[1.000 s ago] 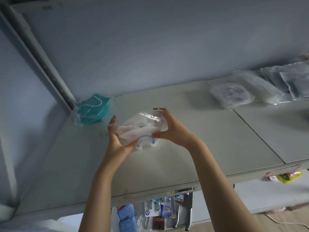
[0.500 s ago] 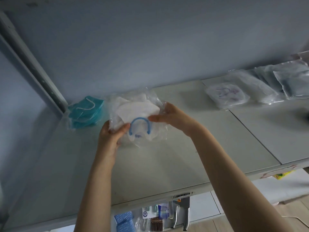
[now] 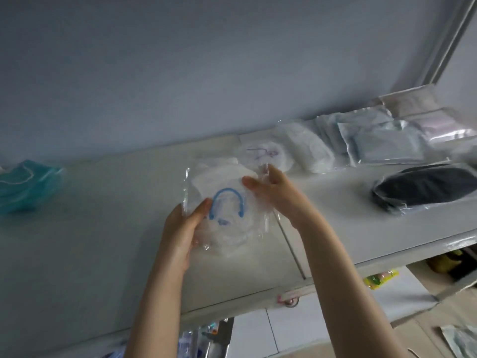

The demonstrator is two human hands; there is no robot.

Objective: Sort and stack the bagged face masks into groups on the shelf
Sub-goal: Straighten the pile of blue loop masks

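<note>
Left hand [image 3: 180, 228] grips the left edge of the bagged white mask [image 3: 227, 202] (blue strap showing); right hand [image 3: 276, 195] pinches its right edge. The mask is held over the shelf [image 3: 103, 254], just in front of the purple-marked bag [image 3: 265, 155].

The shelf [image 3: 90, 254] is viewed close up from a single head-worn camera, angled forward and down towards the wall [image 3: 180, 73].
</note>
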